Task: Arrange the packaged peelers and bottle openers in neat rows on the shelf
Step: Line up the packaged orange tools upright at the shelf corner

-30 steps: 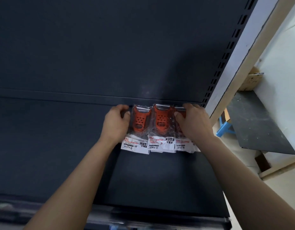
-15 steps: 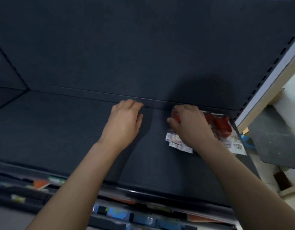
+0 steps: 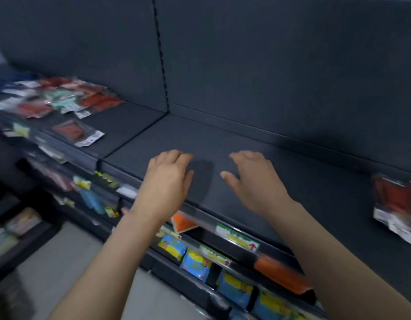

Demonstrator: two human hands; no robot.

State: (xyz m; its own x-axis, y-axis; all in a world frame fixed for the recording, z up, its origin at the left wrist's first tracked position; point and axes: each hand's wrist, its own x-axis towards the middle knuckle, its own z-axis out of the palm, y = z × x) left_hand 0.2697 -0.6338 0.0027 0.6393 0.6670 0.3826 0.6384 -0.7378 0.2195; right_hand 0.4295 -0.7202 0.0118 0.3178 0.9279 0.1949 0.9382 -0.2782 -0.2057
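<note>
My left hand (image 3: 167,179) and my right hand (image 3: 250,179) hover side by side over a bare stretch of the dark shelf (image 3: 257,144); each has loosely curled fingers and holds nothing. The row of red packaged peelers (image 3: 396,199) lies at the far right edge of the shelf, well away from my right hand. A loose heap of red and green packages (image 3: 61,95) covers the neighbouring shelf section at the far left. One red package (image 3: 77,132) lies alone near that section's front edge. The picture is blurred by motion.
A slotted upright (image 3: 161,54) divides the two back panels. Below the shelf's front rail (image 3: 200,215) with price tags hang blue and yellow packets (image 3: 195,264) and an orange item (image 3: 280,273). Pale floor (image 3: 68,262) shows at lower left.
Both hands have left the red packages and moved left along the shelf. The view has swung left, so the arranged row now sits at the right edge and the left heap appears.
</note>
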